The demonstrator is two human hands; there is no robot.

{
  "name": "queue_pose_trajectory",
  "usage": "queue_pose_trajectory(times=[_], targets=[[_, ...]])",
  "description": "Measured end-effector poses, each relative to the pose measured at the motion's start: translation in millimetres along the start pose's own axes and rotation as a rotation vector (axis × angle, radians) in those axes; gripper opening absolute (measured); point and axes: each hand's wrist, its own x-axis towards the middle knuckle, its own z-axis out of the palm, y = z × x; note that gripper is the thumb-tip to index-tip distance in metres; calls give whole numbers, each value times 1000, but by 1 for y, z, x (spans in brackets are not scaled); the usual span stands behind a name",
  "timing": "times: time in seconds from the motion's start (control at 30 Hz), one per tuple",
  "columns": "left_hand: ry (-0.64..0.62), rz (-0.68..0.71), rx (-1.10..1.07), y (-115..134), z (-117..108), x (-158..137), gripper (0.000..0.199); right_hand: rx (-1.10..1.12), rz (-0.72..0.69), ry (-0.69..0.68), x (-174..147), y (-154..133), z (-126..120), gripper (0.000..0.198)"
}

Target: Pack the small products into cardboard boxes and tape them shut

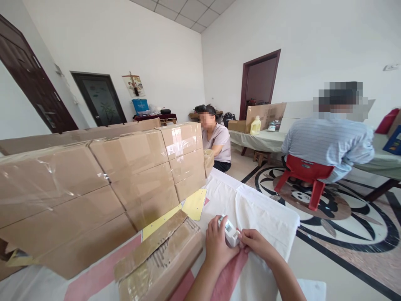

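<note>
both hands meet at the near edge of the table (269, 217): the left hand (216, 246) has its grip curled around a small white device (231, 232), fingers wrapped over its near side, while the right hand (257, 243) pinches the device's lower right end between fingertips. the device is a compact, white plastic piece with rounded corners and a small grey window on its upper face; finer detail is too small to tell. it sits between the two hands, held just above a white cloth (263, 209) that covers the table, with a pink patch of the cover under the wrists. just to the left of the left hand lies a flat, tape-marked cardboard piece (159, 257), and beyond it a yellow sheet (194, 204). further left and behind stands a long row of stacked, taped cardboard boxes (131, 175). past the boxes a seated person (216, 140) faces this way, and to the right another person (328, 142) in a striped shirt sits on a red chair (305, 175) at a second table bearing a yellow bottle (256, 125).
</note>
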Motion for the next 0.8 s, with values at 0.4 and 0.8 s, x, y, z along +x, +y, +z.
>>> queue_pose_trajectory(times=[0.4,0.8], targets=[[38,35,-8,-4,5,-2,79,20,-8,68,-4,-2,4,53],[59,25,-46,-5,6,-2,75,9,14,75,3,3,5,64]])
